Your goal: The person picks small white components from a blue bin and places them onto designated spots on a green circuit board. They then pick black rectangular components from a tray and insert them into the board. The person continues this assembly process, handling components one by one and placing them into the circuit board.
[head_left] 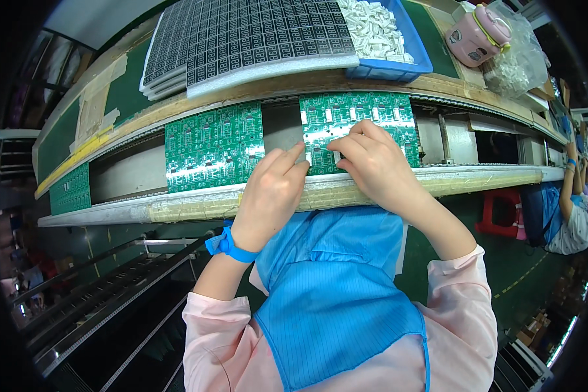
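A green circuit board [366,116] lies on the rails in front of me, with several small white parts along its far row. Over its near edge, my right hand [374,163] is closed in a pinch, thumb and index finger around a small white part [337,157]. My left hand [273,186], a blue band on its wrist, has its fingers drawn together at the board's near left corner. Its fingertips are at another small white part [308,158]; the fingers partly hide the grip. A second green board [212,145] lies to the left, without white parts.
Beyond the rails stand a blue bin [389,68] of white parts and stacked foam trays [268,39] of black parts. A pink container [473,39] stands far right. Another board [70,191] sits far left. The taped front rail [196,205] runs beneath my wrists; a rack [124,313] is lower left.
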`<act>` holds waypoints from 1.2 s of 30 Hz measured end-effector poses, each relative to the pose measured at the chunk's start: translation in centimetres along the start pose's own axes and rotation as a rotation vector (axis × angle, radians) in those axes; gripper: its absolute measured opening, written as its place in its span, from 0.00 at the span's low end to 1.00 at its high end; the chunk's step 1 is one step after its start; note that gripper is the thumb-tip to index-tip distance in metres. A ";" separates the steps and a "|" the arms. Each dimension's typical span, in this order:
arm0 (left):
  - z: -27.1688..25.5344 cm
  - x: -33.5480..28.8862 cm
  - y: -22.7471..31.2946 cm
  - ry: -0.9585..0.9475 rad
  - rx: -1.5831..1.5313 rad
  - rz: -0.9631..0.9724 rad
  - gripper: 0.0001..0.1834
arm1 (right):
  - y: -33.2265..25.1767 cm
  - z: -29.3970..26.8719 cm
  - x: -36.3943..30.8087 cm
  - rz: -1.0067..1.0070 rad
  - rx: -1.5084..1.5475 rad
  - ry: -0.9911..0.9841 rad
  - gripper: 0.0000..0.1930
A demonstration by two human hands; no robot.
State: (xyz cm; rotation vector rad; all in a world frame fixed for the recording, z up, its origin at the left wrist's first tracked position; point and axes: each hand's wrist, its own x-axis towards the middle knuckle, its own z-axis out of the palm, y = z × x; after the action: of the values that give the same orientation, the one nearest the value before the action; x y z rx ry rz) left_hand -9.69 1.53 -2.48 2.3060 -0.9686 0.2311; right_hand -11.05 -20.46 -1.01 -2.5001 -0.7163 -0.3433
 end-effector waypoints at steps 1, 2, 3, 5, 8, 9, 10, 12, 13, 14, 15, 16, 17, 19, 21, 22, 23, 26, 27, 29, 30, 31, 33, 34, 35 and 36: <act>0.0 0.0 0.1 0.016 -0.006 0.001 0.10 | -0.1 -0.1 0.2 -0.013 -0.029 0.001 0.14; 0.0 0.0 0.2 0.033 -0.012 0.003 0.10 | -0.3 -0.1 0.4 -0.017 -0.056 -0.006 0.14; 0.0 -0.1 0.4 0.049 -0.018 0.004 0.10 | -0.5 0.0 0.5 -0.020 -0.084 -0.013 0.13; 0.0 -0.1 1.2 0.088 -0.032 -0.009 0.10 | -0.6 0.0 0.7 -0.009 -0.105 -0.044 0.14; 0.1 -0.4 2.4 0.129 -0.053 0.003 0.10 | -0.6 0.1 0.9 0.041 -0.069 -0.101 0.17; 0.1 -0.6 2.7 0.139 -0.060 0.012 0.10 | -0.5 0.2 0.9 0.062 -0.043 -0.111 0.17; 0.4 -0.7 3.0 0.149 -0.067 0.031 0.11 | -0.4 0.2 0.8 0.083 -0.018 -0.123 0.17; 1.1 -1.2 3.3 0.167 -0.081 0.067 0.11 | -0.4 0.2 0.6 0.132 0.019 -0.125 0.17; 1.4 -1.2 3.4 0.153 -0.058 0.070 0.12 | -0.4 0.2 0.5 0.155 0.038 -0.126 0.18; 1.5 -1.2 3.5 0.131 -0.038 0.069 0.12 | -0.3 0.1 0.5 0.165 0.064 -0.125 0.18; 1.5 -0.9 3.6 0.109 -0.018 0.068 0.12 | -0.2 -0.1 0.6 0.175 0.090 -0.123 0.19; 1.5 -0.7 3.8 0.090 0.003 0.069 0.12 | 0.0 -0.4 0.7 0.183 0.114 -0.120 0.19; 1.6 -0.6 3.8 0.076 0.017 0.072 0.13 | 0.2 -0.7 0.7 0.179 0.111 -0.115 0.19; 1.8 -0.7 3.9 0.050 0.047 0.080 0.14 | 1.0 -1.4 0.9 0.169 0.104 -0.104 0.19; 2.0 -0.9 3.8 0.047 0.061 0.077 0.16 | 1.6 -2.4 1.5 0.193 0.152 -0.034 0.17; 2.0 -0.9 3.8 0.044 0.068 0.077 0.16 | 1.8 -2.9 2.0 0.207 0.177 0.003 0.16; 1.9 -0.9 3.9 0.038 0.075 0.061 0.17 | 1.8 -3.7 2.8 0.232 0.204 0.061 0.15; 1.5 -0.9 4.3 0.033 0.106 0.031 0.17 | 3.4 -4.6 5.3 0.282 0.167 0.296 0.15; 1.5 -0.9 4.3 0.040 0.122 0.030 0.17 | 3.9 -4.7 6.2 0.264 0.154 0.319 0.16; 1.6 -0.7 4.4 0.050 0.143 0.034 0.17 | 5.0 -4.8 7.6 0.232 0.123 0.366 0.17; 1.8 -0.7 4.5 0.056 0.151 0.037 0.17 | 5.5 -4.8 8.1 0.249 0.097 0.303 0.17; 1.8 -0.7 4.5 0.061 0.161 0.037 0.16 | 5.9 -4.7 8.6 0.264 0.075 0.238 0.18; 1.9 -0.6 4.4 0.063 0.187 0.037 0.16 | 6.2 -4.8 9.1 0.286 0.055 0.153 0.18; 1.9 -0.7 4.4 0.063 0.204 0.032 0.16 | 6.1 -4.9 9.4 0.299 0.055 0.142 0.17; 1.8 -0.9 4.6 0.060 0.230 0.006 0.15 | 6.1 -5.0 9.5 0.312 0.055 0.130 0.16; 1.7 -1.0 4.8 0.058 0.256 -0.020 0.15 | 6.1 -5.1 9.7 0.325 0.054 0.119 0.16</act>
State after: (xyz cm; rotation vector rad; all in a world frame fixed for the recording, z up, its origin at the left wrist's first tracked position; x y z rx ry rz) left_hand -13.89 -1.47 -1.95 2.5229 -0.9324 0.4329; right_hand -0.12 -23.59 4.32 -2.4674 -0.2611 -0.3441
